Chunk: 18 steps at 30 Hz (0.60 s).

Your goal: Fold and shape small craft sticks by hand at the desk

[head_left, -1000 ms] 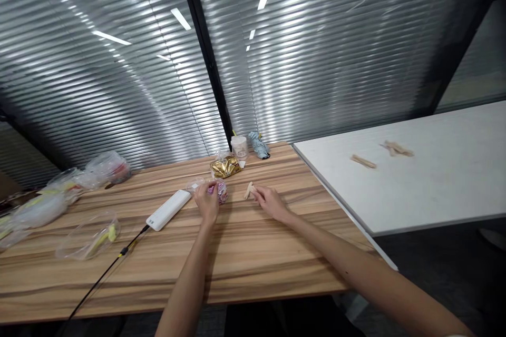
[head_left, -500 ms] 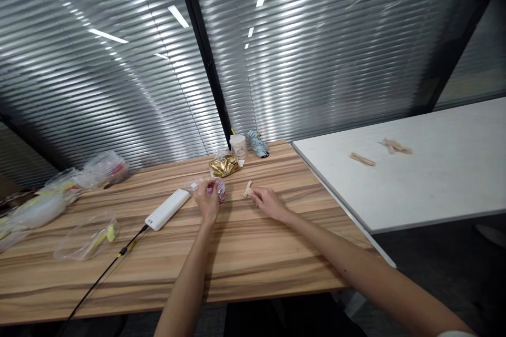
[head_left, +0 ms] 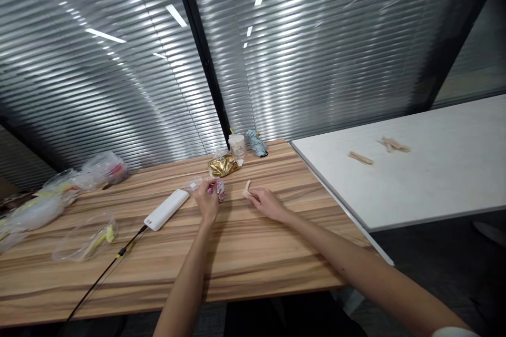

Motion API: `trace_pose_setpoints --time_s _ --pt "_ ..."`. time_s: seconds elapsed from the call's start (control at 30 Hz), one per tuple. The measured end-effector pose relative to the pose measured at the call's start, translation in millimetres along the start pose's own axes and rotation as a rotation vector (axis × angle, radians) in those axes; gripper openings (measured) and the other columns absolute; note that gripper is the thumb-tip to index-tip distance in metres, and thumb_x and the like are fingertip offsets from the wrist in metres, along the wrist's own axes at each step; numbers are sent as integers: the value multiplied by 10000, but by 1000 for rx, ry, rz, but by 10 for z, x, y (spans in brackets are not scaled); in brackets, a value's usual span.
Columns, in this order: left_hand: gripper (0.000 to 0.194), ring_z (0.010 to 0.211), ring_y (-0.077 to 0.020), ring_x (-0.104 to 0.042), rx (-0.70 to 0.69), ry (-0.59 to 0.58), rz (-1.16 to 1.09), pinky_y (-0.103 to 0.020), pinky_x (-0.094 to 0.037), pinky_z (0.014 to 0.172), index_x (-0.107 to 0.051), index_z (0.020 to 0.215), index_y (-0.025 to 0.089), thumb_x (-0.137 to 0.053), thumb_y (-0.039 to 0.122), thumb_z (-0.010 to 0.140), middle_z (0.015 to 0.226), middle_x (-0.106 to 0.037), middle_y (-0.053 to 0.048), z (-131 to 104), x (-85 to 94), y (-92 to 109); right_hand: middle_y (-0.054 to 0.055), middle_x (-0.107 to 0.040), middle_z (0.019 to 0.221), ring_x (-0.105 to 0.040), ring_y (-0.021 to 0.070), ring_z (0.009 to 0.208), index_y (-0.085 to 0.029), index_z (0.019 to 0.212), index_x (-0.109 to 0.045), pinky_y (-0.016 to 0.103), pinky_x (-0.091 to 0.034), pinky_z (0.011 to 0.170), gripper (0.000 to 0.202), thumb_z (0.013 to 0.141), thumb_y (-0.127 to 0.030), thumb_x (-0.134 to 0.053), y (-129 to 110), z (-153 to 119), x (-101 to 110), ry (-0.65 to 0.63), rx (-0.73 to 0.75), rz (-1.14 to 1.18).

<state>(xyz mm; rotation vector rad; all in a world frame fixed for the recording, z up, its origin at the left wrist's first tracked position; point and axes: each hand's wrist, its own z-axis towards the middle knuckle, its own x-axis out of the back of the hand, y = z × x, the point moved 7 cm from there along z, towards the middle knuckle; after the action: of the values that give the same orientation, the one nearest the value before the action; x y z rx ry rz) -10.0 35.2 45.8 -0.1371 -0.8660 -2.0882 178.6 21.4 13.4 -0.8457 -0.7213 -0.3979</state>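
Note:
Near the middle of the wood-grain table (head_left: 253,253), my left hand (head_left: 207,201) is closed on a small round container (head_left: 221,190) with pink and purple contents. The fingers cover its left side. A clear lid-like piece (head_left: 193,184) lies just left of that hand. My right hand (head_left: 265,202) pinches a pale, light-wood-coloured piece (head_left: 246,188) at its lower end, close to the tabletop. A gap of bare wood separates the two hands.
Behind stand a gold packet (head_left: 223,165), a white cup (head_left: 237,145) and a blue-grey crumpled wrapper (head_left: 257,143). Leftward lie a white power bank (head_left: 166,209) with a black cable, a clear plastic container (head_left: 85,237) and plastic bags (head_left: 103,167). Pale sticks (head_left: 360,158) rest on a white table (head_left: 427,184).
The pale piece in my right hand has changed its angle, and the fingers sit slightly lower on it. My left hand has stayed at the round container. The view has shifted slightly.

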Motion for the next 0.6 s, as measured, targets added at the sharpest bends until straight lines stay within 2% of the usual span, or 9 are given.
trace_pose_setpoints --time_s 0.37,0.6 --pt "133 754 -159 -578 -41 -9 16 -287 -441 717 -620 779 173 -493 169 742 779 -641 -34 -13 -19 32 36 -612 745 -530 130 677 -166 765 -574 212 -315 597 294 895 -316 -357 13 12 -40 -8 32 -5" --pt "121 774 -165 -562 -107 -68 20 -308 -424 749 -611 782 179 -492 197 764 793 -627 -33 -47 -98 134 39 -613 751 -534 130 688 -166 770 -572 207 -320 603 288 895 -314 -358 17 8 -40 -3 32 11"
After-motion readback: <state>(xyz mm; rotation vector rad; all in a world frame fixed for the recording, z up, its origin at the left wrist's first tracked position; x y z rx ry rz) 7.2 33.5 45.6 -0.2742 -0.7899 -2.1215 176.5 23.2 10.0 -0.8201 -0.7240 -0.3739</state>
